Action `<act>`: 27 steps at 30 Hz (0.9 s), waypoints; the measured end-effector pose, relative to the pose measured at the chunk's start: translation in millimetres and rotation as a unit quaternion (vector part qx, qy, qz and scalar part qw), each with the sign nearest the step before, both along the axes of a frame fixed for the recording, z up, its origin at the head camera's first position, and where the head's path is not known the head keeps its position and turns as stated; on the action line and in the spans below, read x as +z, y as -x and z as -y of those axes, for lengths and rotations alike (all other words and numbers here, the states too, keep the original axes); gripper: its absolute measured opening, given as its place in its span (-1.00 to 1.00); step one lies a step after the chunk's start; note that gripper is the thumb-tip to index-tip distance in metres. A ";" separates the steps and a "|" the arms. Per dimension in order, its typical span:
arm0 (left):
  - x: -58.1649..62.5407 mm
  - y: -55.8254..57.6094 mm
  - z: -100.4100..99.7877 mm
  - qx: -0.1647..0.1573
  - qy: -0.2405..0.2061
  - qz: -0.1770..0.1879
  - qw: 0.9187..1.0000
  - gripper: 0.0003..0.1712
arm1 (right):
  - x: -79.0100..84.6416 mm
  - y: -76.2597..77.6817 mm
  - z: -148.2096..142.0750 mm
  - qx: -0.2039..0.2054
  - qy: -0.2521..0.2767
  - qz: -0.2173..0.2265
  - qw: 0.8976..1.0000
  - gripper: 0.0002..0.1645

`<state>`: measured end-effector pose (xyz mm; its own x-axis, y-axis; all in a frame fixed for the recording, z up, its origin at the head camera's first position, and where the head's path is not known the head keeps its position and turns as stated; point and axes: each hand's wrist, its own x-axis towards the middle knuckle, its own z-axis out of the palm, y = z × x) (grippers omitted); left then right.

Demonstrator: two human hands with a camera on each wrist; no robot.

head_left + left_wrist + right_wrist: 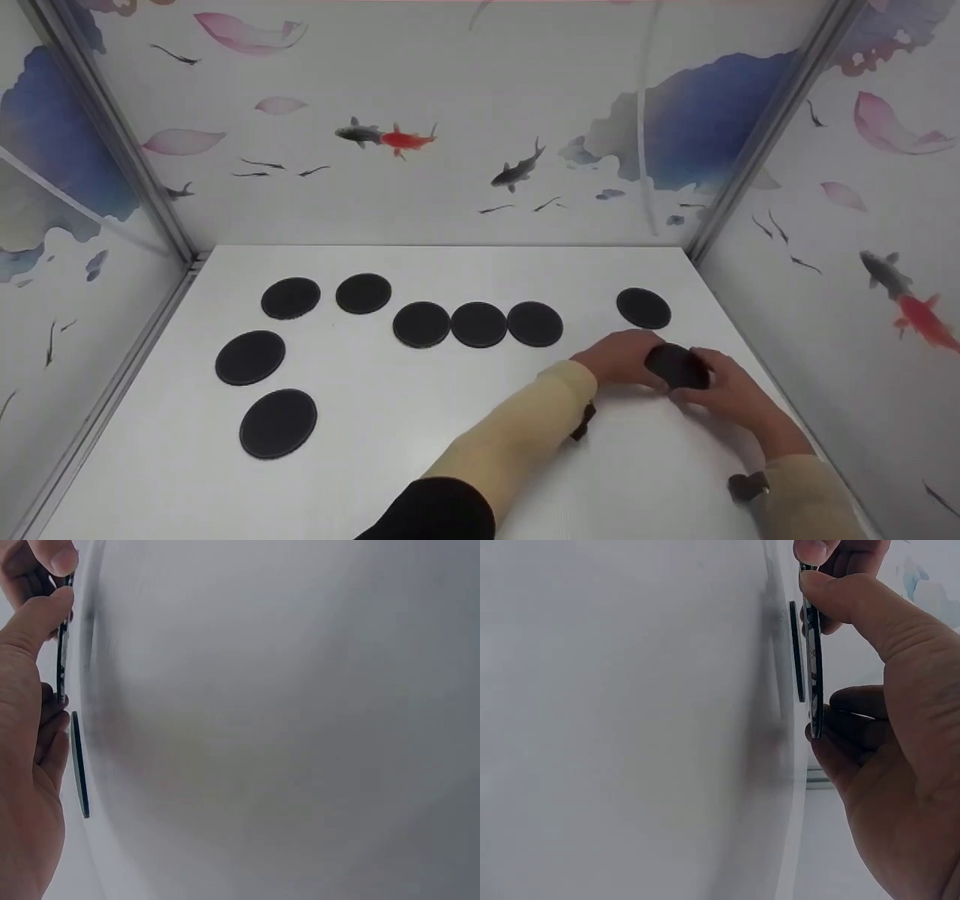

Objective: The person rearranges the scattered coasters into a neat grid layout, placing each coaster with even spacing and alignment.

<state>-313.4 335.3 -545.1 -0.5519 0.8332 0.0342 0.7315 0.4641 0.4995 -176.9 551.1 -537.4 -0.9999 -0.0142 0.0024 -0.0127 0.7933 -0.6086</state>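
The left hand point(619, 357) and right hand point(739, 394) pinch one black disc point(677, 366) over the desk point(390, 405); its pale marks point(814, 664), seen edge-on, are unreadable.

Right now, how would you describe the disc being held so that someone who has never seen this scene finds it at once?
Start at the white table and look toward its right side in the head view. There, the left hand and right hand pinch a round black disc between them. Unlike the other discs, which lie flat, it alone is lifted off the table.
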 end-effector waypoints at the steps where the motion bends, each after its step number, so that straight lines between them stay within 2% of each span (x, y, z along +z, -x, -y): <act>1: 0.5 0.8 3.0 0.000 -0.004 0.001 1.000 -0.43 | 0.4 1.0 2.0 0.001 0.001 -0.003 1.000 0.14; 6: 3.3 5.6 18.7 -0.014 -0.015 -0.008 1.000 -0.45 | 3.3 6.9 17.4 0.011 -0.001 -0.018 1.000 0.11; 12: 11.5 10.2 41.0 -0.032 -0.010 -0.042 0.999 -0.39 | 5.6 14.3 36.5 0.021 0.006 -0.027 0.999 0.06; 21: 13.5 13.2 76.0 -0.020 0.000 -0.074 0.997 -0.37 | 2.2 24.1 63.2 0.031 0.023 -0.038 0.999 0.04; 27: 16.2 15.7 97.1 -0.018 0.003 -0.097 0.995 -0.34 | 1.5 31.7 83.5 0.054 0.014 -0.067 0.996 0.00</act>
